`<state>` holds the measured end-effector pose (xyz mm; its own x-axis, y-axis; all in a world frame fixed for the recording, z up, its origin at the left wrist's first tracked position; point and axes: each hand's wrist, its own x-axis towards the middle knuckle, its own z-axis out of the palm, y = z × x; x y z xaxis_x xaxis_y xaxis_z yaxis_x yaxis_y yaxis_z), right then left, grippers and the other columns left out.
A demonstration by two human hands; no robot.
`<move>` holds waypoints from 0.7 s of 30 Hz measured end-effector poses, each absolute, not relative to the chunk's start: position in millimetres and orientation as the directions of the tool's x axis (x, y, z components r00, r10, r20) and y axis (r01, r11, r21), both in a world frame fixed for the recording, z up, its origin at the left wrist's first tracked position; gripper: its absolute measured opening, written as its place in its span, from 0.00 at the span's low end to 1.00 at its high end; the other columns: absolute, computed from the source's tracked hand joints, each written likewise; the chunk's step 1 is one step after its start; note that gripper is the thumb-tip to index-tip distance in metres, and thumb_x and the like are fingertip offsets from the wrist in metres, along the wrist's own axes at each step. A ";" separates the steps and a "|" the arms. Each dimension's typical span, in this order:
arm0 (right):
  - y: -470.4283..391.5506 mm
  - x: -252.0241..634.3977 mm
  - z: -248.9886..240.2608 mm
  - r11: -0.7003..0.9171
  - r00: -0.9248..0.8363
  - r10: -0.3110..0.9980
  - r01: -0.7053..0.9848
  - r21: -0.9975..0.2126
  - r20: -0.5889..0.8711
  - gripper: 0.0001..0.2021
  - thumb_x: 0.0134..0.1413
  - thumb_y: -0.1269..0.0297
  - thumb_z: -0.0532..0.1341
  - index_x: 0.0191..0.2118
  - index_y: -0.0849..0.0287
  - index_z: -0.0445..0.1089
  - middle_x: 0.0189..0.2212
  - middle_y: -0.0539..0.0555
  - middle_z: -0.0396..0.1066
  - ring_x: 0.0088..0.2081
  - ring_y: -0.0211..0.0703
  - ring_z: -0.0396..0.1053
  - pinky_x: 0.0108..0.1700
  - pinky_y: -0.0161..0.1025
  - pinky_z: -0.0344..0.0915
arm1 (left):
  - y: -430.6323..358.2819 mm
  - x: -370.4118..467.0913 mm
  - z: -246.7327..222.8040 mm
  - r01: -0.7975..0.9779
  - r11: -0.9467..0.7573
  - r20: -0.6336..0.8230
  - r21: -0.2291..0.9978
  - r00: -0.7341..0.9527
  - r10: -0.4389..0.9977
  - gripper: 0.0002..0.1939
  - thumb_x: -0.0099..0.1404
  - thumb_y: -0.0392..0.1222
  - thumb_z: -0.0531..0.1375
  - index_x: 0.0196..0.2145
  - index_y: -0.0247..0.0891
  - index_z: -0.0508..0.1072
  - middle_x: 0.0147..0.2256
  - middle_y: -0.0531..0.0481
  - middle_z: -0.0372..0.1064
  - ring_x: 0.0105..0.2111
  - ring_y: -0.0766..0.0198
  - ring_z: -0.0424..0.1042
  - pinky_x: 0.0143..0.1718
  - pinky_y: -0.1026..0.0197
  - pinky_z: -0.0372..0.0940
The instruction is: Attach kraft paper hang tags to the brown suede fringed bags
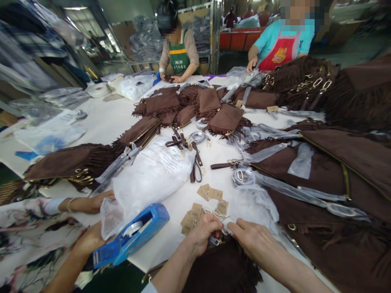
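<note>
My left hand (203,234) is closed in a pinch, its fingertips at a small whitish piece (226,222) that may be string or thin wrap. My right hand (249,236) meets it from the other side, thumb and fingers pressed together. Below both hands lies a dark brown fringed bag (221,268), with some metal hardware near the left fingers. Just beyond my hands are several brown cardboard tags (192,217) with white strings. To the right, large brown bags (330,175) have straps in clear wrap.
At left, a co-worker's hands (91,240) hold a white plastic bag (152,171) beside a blue tape dispenser (134,236). Brown wrist straps (197,162) and brown fringed pouches (227,119) lie farther up the white table (100,118). Two people stand at the far side.
</note>
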<state>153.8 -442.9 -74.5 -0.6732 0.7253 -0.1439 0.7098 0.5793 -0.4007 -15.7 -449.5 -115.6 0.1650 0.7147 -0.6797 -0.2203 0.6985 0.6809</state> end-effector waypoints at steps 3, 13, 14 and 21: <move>-437.4 154.4 -79.8 0.166 -0.545 0.772 0.670 -0.723 -0.327 0.07 0.50 0.74 0.55 0.35 0.57 0.67 0.24 0.48 0.67 0.26 0.39 0.65 0.28 0.35 0.55 | -449.7 -17.0 -118.2 -0.267 0.685 -0.669 0.678 0.161 0.725 0.09 0.39 0.40 0.60 0.18 0.35 0.64 0.15 0.54 0.64 0.16 0.73 0.55 0.21 0.65 0.45; -479.6 158.3 -112.0 -0.796 -0.390 0.604 -0.322 -0.512 -0.695 0.19 0.31 0.61 0.72 0.34 0.59 0.71 0.24 0.47 0.71 0.27 0.35 0.69 0.32 0.32 0.62 | -455.2 -22.8 -112.1 -0.450 0.675 -0.668 0.585 0.204 0.716 0.10 0.36 0.34 0.60 0.22 0.35 0.66 0.15 0.56 0.64 0.16 0.72 0.59 0.21 0.67 0.51; -483.7 157.3 -115.6 -0.779 -0.369 0.626 -0.321 -0.538 -0.687 0.19 0.33 0.60 0.71 0.35 0.59 0.71 0.24 0.47 0.71 0.26 0.35 0.69 0.31 0.32 0.62 | -455.9 -22.8 -111.3 -0.436 0.676 -0.664 0.594 0.209 0.718 0.10 0.36 0.33 0.60 0.22 0.35 0.66 0.15 0.56 0.64 0.16 0.72 0.59 0.21 0.67 0.51; -482.9 141.6 -121.0 -0.174 -0.246 0.933 0.329 -0.928 -0.263 0.12 0.53 0.57 0.56 0.39 0.57 0.71 0.31 0.52 0.75 0.33 0.45 0.72 0.36 0.38 0.66 | -462.4 -23.8 -110.8 -0.422 0.659 -0.609 0.623 0.268 0.747 0.10 0.37 0.31 0.60 0.23 0.33 0.68 0.17 0.55 0.65 0.17 0.73 0.59 0.21 0.68 0.52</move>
